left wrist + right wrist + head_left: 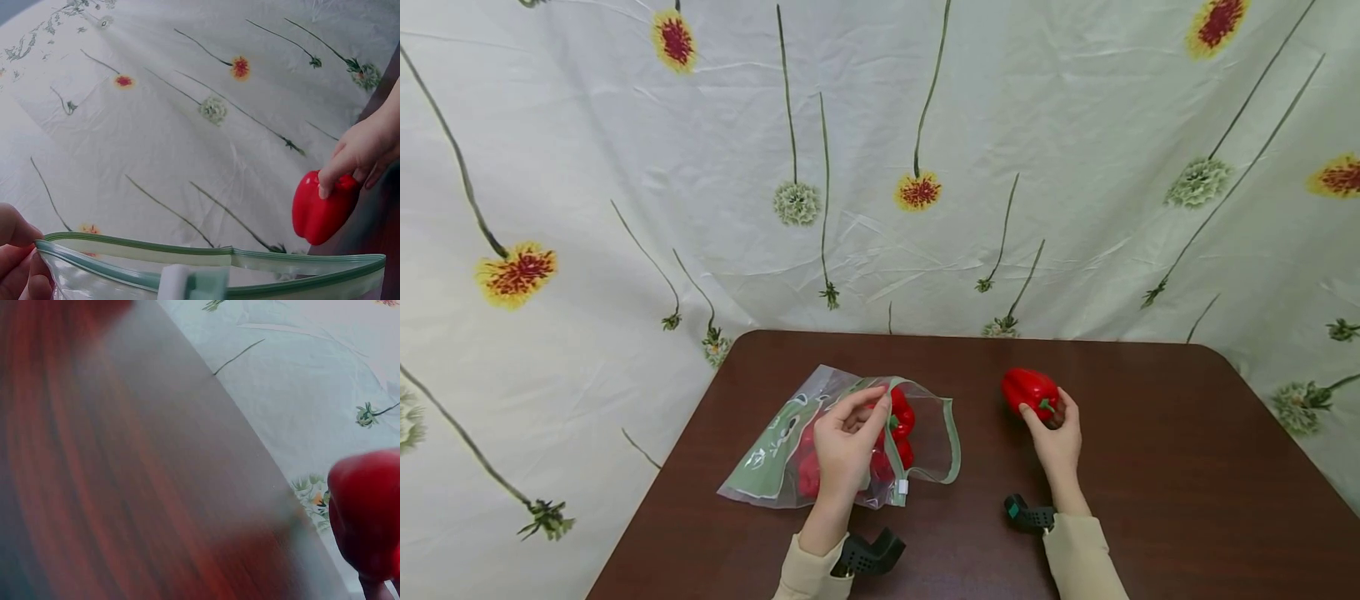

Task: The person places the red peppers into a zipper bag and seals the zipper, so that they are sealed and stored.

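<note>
In the head view my left hand (pixel 844 442) pinches the rim of a clear zip bag (pixel 767 458) with green panels and a green zip edge. Several red bell peppers (pixel 902 417) lie inside that bag, partly hidden by the hand and the print. The left wrist view shows the bag's mouth (pixel 306 284) parted, with a white slider (pixel 172 282) on its zip. To the right, my right hand (pixel 1058 442) grips another red bell pepper (pixel 1028 390) near its green stem. This pepper (pixel 369 512) also shows at the right edge of the right wrist view.
A dark brown table (pixel 970 533) with rounded far corners lies under both hands. Behind it hangs a white cloth (pixel 865 250) printed with flowers. Dark bands (pixel 872 552) are worn on both wrists.
</note>
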`<state>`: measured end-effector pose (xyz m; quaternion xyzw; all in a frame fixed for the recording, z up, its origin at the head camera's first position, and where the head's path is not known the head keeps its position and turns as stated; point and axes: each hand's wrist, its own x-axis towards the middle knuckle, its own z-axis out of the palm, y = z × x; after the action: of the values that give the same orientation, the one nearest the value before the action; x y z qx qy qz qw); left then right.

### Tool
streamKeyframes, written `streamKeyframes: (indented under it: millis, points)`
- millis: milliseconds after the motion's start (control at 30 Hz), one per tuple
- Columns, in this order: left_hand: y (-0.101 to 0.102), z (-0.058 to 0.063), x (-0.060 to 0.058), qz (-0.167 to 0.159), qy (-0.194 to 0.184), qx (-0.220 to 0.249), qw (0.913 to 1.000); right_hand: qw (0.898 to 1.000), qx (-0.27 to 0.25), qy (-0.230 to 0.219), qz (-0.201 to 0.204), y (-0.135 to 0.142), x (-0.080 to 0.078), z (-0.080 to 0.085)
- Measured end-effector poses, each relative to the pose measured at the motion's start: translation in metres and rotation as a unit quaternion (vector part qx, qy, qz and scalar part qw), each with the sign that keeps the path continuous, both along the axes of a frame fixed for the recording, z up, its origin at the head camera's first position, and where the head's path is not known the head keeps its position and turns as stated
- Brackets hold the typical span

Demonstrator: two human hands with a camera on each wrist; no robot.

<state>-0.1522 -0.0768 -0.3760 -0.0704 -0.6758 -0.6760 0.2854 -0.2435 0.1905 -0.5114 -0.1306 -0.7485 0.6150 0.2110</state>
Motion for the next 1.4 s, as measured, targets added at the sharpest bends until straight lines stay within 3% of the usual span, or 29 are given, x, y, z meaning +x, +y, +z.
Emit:
streamKeyframes:
  millis: [467, 800, 967, 1200, 1400]
  points:
    - [-0.001, 0.001, 0.000, 0.000, 0.004, 0.001, 1.0000, 0.991, -0.024, -0.041, 0.127, 0.002, 0.010, 0.030]
    - [-0.001, 0.000, -0.001, 0.003, 0.007, 0.000, 1.0000, 0.976, -0.035, -0.028, 0.211, 0.005, 0.022, 0.056]
    - [-0.001, 0.001, -0.001, 0.003, 0.006, 0.000, 1.0000, 0.964, -0.042, 0.008, 0.262, 0.007, 0.026, 0.065]
    - [-0.001, 0.000, -0.001, 0.003, 0.007, -0.005, 1.0000, 0.936, -0.048, 0.075, 0.340, 0.008, 0.031, 0.073]
    - [-0.006, -0.019, -0.012, 0.003, 0.003, 0.002, 1.0000, 0.915, -0.056, 0.099, 0.386, 0.009, 0.035, 0.077]
